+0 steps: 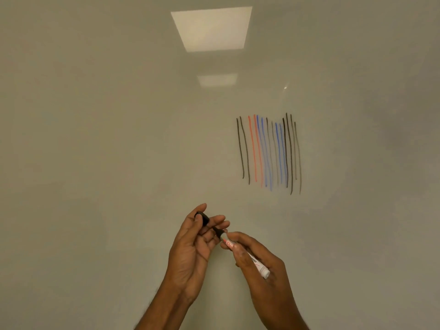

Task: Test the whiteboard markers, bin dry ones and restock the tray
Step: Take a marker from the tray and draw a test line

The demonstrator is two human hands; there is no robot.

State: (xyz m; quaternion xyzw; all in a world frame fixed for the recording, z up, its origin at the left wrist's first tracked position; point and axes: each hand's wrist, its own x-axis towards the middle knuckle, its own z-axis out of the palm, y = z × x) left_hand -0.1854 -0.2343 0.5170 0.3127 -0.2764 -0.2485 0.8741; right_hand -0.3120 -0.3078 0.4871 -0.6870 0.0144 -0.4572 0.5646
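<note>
I face a whiteboard (119, 139) that fills the view. My right hand (259, 260) grips a white marker (256, 262) with red print, its black tip end pointing up-left. My left hand (192, 246) pinches the black cap (202, 218) between thumb and fingers, just up-left of the marker's tip. The cap is off the marker, a small gap apart. A cluster of vertical test strokes (269, 151) in black, red and blue sits on the board up and to the right of my hands.
Two ceiling lights reflect in the board as pale rectangles (212, 28) near the top centre. No tray or bin is in view.
</note>
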